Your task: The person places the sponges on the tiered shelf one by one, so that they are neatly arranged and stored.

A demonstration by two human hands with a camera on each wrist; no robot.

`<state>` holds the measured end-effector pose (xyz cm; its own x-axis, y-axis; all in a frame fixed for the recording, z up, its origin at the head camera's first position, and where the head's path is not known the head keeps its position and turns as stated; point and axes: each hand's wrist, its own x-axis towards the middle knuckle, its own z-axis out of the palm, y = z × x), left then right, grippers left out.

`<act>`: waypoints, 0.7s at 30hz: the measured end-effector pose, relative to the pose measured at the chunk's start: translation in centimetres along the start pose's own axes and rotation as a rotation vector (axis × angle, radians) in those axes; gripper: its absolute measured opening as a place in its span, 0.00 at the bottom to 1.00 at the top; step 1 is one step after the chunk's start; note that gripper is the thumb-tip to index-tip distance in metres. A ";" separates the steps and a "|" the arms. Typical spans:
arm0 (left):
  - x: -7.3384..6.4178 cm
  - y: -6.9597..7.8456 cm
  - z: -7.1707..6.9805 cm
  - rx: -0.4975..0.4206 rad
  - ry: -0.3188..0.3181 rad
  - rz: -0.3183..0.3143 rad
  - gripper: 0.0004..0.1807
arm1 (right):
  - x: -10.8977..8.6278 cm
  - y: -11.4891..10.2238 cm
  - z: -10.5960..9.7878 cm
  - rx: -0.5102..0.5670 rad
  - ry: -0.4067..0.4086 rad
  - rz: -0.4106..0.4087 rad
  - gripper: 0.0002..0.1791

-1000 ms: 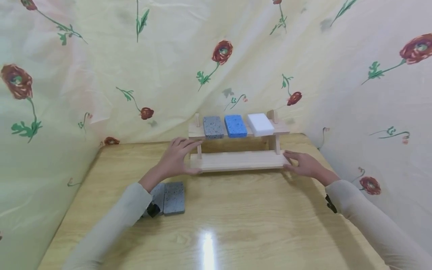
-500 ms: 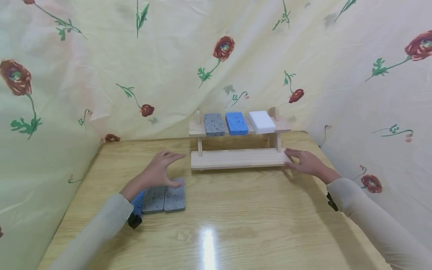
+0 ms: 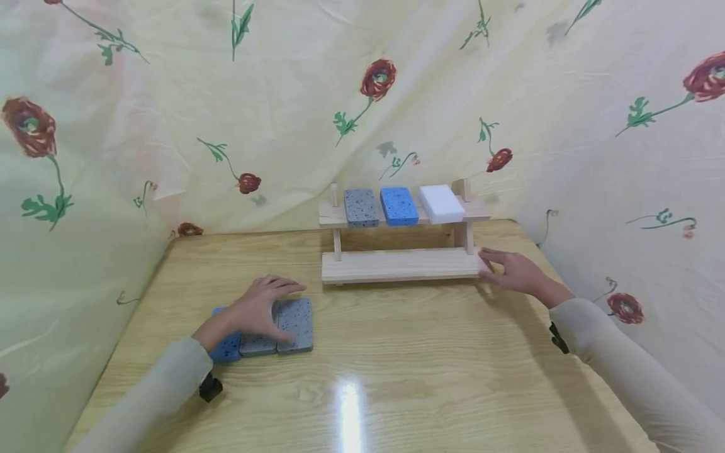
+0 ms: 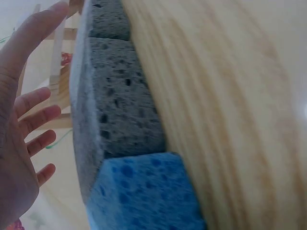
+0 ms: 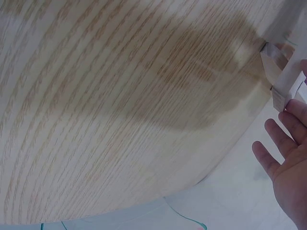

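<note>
My left hand hovers over two grey speckled sponges, thumb and fingers spread apart. The right one of these grey sponges shows between thumb and fingers; a blue sponge lies beside them, partly under the wrist. In the left wrist view, the grey sponge and the blue sponge sit in a row alongside the palm. My right hand holds the right end of the two-tier wooden shelf between thumb and fingers. In the right wrist view, fingertips meet the board's end while the other fingers stay extended.
On the upper tier lie a grey sponge, a blue sponge and a white sponge. The wood-grain table is bounded by a flower-printed curtain behind and at both sides.
My left hand has left the shelf's left end and moved left and toward me, over the grey sponges. The right hand stays at the shelf's right end.
</note>
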<state>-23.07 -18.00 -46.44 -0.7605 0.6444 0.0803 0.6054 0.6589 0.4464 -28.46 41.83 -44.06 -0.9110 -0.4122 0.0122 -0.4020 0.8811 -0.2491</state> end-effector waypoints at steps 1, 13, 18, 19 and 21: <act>-0.1 -0.1 0.1 -0.001 -0.006 -0.002 0.57 | 0.0 0.0 0.0 -0.004 0.002 -0.003 0.36; -1.2 -0.4 0.3 0.038 -0.044 0.005 0.63 | 0.1 0.1 0.1 0.004 0.007 -0.006 0.36; -1.7 -0.5 0.3 0.060 -0.043 -0.014 0.65 | 0.0 0.0 0.0 -0.003 0.007 -0.004 0.36; -1.8 -0.6 0.4 0.060 -0.043 -0.017 0.65 | 0.0 0.0 0.0 -0.004 0.007 -0.003 0.36; -1.9 -0.7 0.5 0.054 -0.046 -0.026 0.64 | 0.0 -0.1 0.0 -0.003 0.007 0.000 0.36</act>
<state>-21.95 -19.46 -47.33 -0.7652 0.6433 0.0273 0.5983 0.6947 0.3994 -28.39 41.80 -44.01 -0.9117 -0.4105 0.0192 -0.4022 0.8819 -0.2457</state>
